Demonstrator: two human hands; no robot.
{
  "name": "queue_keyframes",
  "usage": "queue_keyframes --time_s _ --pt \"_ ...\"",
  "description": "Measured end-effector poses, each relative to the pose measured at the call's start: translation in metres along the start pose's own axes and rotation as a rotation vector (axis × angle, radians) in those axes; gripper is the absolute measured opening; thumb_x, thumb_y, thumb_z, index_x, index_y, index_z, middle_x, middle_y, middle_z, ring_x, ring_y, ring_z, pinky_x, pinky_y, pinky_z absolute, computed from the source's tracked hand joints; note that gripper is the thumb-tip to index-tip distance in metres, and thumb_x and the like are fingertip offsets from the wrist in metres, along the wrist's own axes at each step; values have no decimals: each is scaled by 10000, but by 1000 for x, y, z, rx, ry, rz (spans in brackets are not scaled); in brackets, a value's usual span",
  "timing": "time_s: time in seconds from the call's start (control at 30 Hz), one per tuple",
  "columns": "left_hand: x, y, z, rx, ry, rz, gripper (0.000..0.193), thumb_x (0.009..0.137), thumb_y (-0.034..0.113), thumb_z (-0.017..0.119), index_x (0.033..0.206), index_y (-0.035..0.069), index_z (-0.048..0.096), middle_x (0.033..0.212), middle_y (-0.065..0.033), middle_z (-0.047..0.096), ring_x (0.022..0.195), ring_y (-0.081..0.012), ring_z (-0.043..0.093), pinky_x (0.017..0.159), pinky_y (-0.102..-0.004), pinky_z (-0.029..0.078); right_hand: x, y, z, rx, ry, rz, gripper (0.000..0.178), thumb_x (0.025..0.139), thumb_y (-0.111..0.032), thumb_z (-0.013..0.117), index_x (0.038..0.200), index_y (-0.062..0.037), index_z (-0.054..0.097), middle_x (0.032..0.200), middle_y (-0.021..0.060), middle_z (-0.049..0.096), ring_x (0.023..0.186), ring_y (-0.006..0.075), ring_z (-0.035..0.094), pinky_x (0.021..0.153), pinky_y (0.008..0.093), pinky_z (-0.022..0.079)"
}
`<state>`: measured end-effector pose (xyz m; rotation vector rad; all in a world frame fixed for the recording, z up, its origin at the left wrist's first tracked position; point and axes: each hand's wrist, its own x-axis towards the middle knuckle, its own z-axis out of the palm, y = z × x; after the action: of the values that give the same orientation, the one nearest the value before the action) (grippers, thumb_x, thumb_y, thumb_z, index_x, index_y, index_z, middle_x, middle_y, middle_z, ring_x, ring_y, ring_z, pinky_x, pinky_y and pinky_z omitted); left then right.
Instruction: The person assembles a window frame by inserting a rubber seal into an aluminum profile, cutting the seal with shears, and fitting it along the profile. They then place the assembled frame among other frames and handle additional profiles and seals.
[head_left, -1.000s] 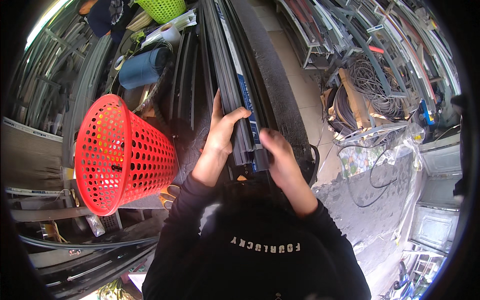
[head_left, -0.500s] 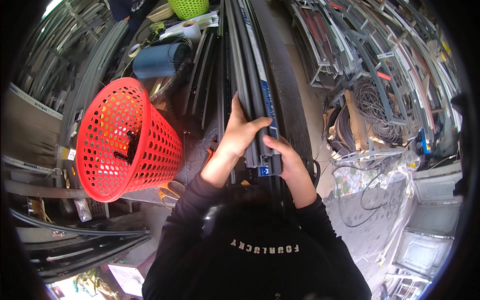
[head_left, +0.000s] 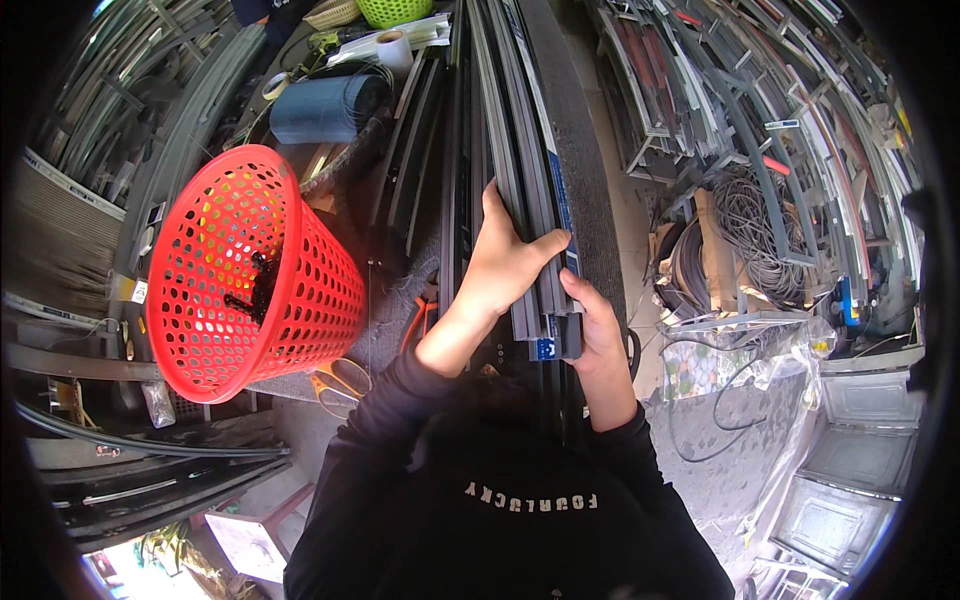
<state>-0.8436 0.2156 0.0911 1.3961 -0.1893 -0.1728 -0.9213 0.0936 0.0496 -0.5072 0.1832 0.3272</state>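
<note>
A bundle of long dark grey metal profiles [head_left: 515, 150], with blue-and-white film along its right side, runs away from me over the workbench. My left hand [head_left: 505, 262] is wrapped over the bundle from the left near its close end, the thumb lying across the top. At the right side of that same end, my right hand [head_left: 598, 325] grips the profiles, thumb on top; its other fingers are hidden underneath. More dark profiles [head_left: 450, 210] lie on the bench left of the bundle. Orange-handled pliers [head_left: 424, 312] rest beside my left wrist.
Left of me, a red perforated basket [head_left: 330, 290] holds small black pieces. Orange-handled scissors [head_left: 340, 388] lie below it. Behind are a blue roll [head_left: 325, 108] and a green basket [head_left: 395, 10]. At right stand racks of profiles [head_left: 740, 130] and coiled cable [head_left: 765, 235].
Both hands and the near end of the profile bundle have shifted slightly to the right. Both hands keep their hold on it.
</note>
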Motion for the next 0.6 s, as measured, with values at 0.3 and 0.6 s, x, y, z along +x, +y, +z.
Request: queue_keyframes --time_s 0.3,0.6 --pt "-1 3 -1 -37 -3 -92 1004 737 35 696 1442 -149 5 1368 -281 406 1263 -290 459 1044 -325 391 1 -1 2 -65 22 2 364 914 -213 642 1188 14 561 1024 96 678 857 164 693 764 303 578" --pt "7 -26 1 235 74 115 904 753 3 669 1441 -126 98 1310 -231 461 1185 -252 514 996 -319 430 6 10 -19 -41 28 -16 377 947 -291 586 1193 -5 564 1049 132 673 899 236 693 796 400 588"
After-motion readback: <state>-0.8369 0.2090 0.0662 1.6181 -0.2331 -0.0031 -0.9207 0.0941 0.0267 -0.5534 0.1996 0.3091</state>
